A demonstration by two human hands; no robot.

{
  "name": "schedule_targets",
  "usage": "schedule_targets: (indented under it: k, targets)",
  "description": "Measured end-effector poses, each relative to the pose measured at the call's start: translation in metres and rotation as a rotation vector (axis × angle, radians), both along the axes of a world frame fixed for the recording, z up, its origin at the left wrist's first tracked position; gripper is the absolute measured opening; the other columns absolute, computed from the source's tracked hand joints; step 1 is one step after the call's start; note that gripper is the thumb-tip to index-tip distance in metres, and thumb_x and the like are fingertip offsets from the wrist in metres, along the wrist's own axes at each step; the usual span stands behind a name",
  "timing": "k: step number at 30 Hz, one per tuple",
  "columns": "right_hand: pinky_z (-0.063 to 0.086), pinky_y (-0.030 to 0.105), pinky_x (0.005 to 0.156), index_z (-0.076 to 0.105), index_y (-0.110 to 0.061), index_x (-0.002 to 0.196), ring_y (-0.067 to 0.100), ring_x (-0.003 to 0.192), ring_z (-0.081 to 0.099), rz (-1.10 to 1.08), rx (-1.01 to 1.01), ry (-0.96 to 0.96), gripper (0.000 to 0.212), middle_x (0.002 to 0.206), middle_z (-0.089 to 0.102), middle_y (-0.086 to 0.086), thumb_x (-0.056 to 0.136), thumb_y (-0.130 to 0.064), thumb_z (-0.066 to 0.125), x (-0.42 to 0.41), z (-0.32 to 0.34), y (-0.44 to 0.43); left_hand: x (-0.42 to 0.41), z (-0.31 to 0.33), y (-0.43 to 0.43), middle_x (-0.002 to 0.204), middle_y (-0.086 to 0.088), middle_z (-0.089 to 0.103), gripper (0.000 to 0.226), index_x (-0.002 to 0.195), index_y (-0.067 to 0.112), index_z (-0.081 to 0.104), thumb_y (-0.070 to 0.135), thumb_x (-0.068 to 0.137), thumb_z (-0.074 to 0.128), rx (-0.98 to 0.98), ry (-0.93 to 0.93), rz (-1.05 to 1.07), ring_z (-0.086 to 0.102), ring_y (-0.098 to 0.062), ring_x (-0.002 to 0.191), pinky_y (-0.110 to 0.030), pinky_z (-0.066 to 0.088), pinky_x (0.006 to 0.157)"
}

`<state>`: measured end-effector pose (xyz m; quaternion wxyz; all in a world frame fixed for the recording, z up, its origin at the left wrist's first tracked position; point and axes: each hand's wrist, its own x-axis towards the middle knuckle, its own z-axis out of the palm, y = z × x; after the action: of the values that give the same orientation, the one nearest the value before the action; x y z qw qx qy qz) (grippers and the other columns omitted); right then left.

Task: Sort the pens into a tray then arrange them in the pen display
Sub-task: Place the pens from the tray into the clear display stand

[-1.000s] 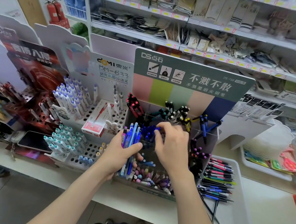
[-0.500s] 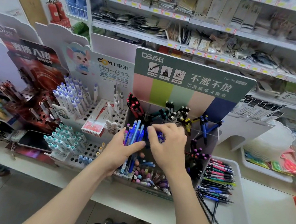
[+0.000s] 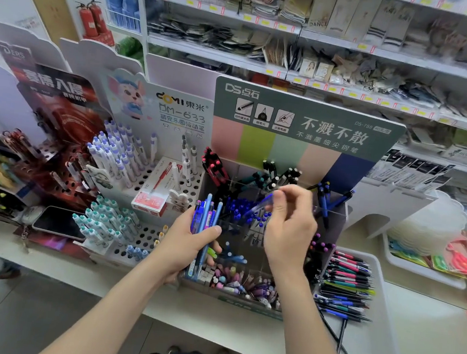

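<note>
Seemingly midway through arranging, with sorting apparently done. At the display (image 3: 289, 154) front-left, gripping in left hand (image 3: 187, 244) an upright bundle (image 3: 204, 220) of slim, glossy plastic barrels, mostly blue. Above display centre, pinching in right hand (image 3: 290, 226) one translucent blue pen (image 3: 261, 204), blurred. Right of display, yet to shelve: many thin pens (image 3: 345, 283) lying flat in the smooth white tray (image 3: 381, 345).

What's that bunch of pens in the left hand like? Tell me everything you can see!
The bunch of pens is a handful of slim, plastic-looking pens, mostly dark and light blue, one pinkish-purple. They stand nearly upright, packed side by side. The left hand grips them around the middle, thumb across the front. Their lower ends reach down by the front-left corner of the clear display box.
</note>
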<state>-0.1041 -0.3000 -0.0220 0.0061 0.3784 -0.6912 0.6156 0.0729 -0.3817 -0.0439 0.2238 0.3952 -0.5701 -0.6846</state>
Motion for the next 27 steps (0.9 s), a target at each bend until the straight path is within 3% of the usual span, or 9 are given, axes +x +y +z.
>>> schedule_targets:
  k: [3, 7, 10, 14, 17, 21, 23, 25, 27]
  targets:
    - [0.054, 0.037, 0.078, 0.071, -0.016, 0.107, 0.01, 0.085, 0.065, 0.246, 0.259, 0.234, 0.005, 0.094, 0.07, -0.009, 0.103, -0.013, 0.07, -0.004, -0.018, -0.004, -0.002, 0.002, 0.001, 0.091, -0.024, 0.068, 0.025, 0.127, 0.015, 0.056, 0.01, 0.104, 0.065, -0.014, -0.008, -0.004, 0.071, -0.021, 0.064, -0.041, 0.061, 0.059]
    - [0.044, 0.042, 0.076, 0.078, -0.022, 0.105, 0.023, 0.095, 0.06, 0.019, 0.403, 0.517, 0.009, 0.099, 0.073, -0.007, 0.096, -0.02, 0.078, -0.007, -0.028, -0.01, -0.003, 0.0, 0.001, 0.09, -0.017, 0.07, 0.03, 0.129, 0.02, 0.056, 0.011, 0.103, 0.068, -0.024, -0.014, -0.006, 0.074, -0.026, 0.075, -0.044, 0.061, 0.063]
    - [0.041, 0.041, 0.076, 0.079, -0.026, 0.101, 0.023, 0.096, 0.058, 0.05, 0.442, 0.517, 0.011, 0.095, 0.071, -0.009, 0.093, -0.02, 0.079, -0.009, -0.026, -0.01, -0.003, 0.001, 0.002, 0.088, -0.015, 0.072, 0.03, 0.128, 0.022, 0.056, 0.013, 0.103, 0.069, -0.014, -0.009, -0.016, 0.074, -0.026, 0.075, -0.045, 0.062, 0.064]
    - [0.04, 0.043, 0.084, 0.074, -0.025, 0.122, 0.022, 0.1, 0.057, 0.059, 0.535, 0.453, 0.028, 0.097, 0.073, -0.01, 0.094, -0.025, 0.076, -0.014, -0.018, -0.014, -0.004, 0.002, 0.003, 0.083, -0.014, 0.073, 0.029, 0.128, 0.021, 0.056, 0.014, 0.103, 0.068, -0.01, -0.017, -0.018, 0.072, -0.026, 0.071, -0.043, 0.061, 0.063]
    - [0.036, 0.042, 0.084, 0.081, -0.028, 0.108, 0.023, 0.105, 0.054, 0.175, 0.608, 0.538, 0.014, 0.101, 0.073, -0.011, 0.095, -0.031, 0.076, -0.012, -0.019, -0.016, -0.005, 0.003, 0.002, 0.088, -0.017, 0.071, 0.029, 0.128, 0.019, 0.057, 0.013, 0.103, 0.069, -0.005, -0.014, -0.005, 0.073, -0.025, 0.072, -0.042, 0.061, 0.063]
    - [0.037, 0.041, 0.082, 0.083, -0.03, 0.102, 0.027, 0.104, 0.051, 0.049, 0.64, 0.563, 0.014, 0.102, 0.066, -0.006, 0.091, -0.037, 0.08, -0.012, -0.023, -0.018, -0.006, 0.008, 0.002, 0.095, -0.025, 0.071, 0.028, 0.128, 0.017, 0.057, 0.011, 0.103, 0.069, 0.016, 0.013, 0.005, 0.073, -0.024, 0.07, -0.039, 0.062, 0.062]
    - [0.038, 0.04, 0.08, 0.083, -0.029, 0.102, 0.025, 0.102, 0.048, 0.079, 0.642, 0.611, 0.016, 0.101, 0.064, -0.006, 0.093, -0.041, 0.077, -0.007, -0.023, -0.017, -0.005, 0.008, 0.001, 0.094, -0.019, 0.073, 0.029, 0.128, 0.016, 0.058, 0.011, 0.102, 0.07, 0.024, 0.026, 0.01, 0.075, -0.025, 0.074, -0.04, 0.063, 0.064]
    - [0.042, 0.042, 0.079, 0.082, -0.029, 0.1, 0.022, 0.099, 0.049, 0.064, 0.563, 0.558, 0.018, 0.098, 0.066, -0.008, 0.1, -0.04, 0.068, -0.001, -0.019, -0.016, -0.005, 0.008, 0.0, 0.093, -0.011, 0.075, 0.031, 0.128, 0.016, 0.059, 0.011, 0.1, 0.073, 0.029, 0.041, 0.015, 0.076, -0.029, 0.08, -0.043, 0.064, 0.067]
    - [0.046, 0.042, 0.082, 0.081, -0.029, 0.103, 0.017, 0.097, 0.056, 0.066, 0.455, 0.377, 0.022, 0.098, 0.071, -0.013, 0.103, -0.04, 0.061, 0.005, -0.01, -0.014, -0.006, 0.01, 0.001, 0.096, -0.008, 0.077, 0.035, 0.129, 0.016, 0.06, 0.011, 0.098, 0.075, 0.034, 0.064, 0.004, 0.077, -0.031, 0.084, -0.044, 0.065, 0.068]
